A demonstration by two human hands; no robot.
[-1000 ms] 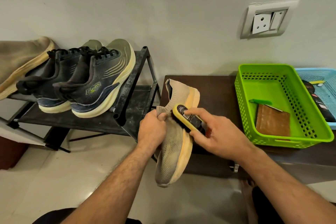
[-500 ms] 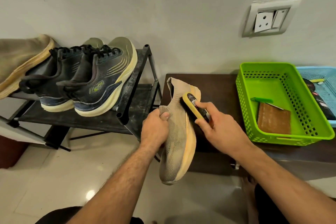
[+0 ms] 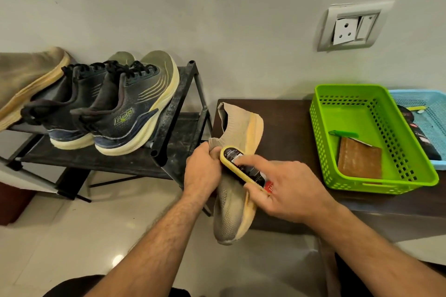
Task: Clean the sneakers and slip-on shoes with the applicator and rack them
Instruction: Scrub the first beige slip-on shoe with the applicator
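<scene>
Slip-on shoe, the beige knit one with the pale orange sole, hangs toe-down in front of me, off the edge of the dark table and above the tiled floor. My left hand grips it by the knit collar, fingers curled round the fabric. My right hand holds the yellow applicator laid across the upper just below the collar, thumb and fingers pinching its sides and my forefinger stretched along its black label. Its working face is turned to the shoe and hidden, so I cannot tell how much of it touches the knit.

I judge I am in the cleaning step on this shoe. The two dark sneakers already stand side by side on the black shoe rack, with another beige slip-on at the far left of it. The toe of the upper looks grey and soiled, so the next move calls for drawing the applicator down toward the toe with steady pressure while my left hand braces the collar against the pull. The soft knit will likely give under the stroke. Racking comes afterwards.
</scene>
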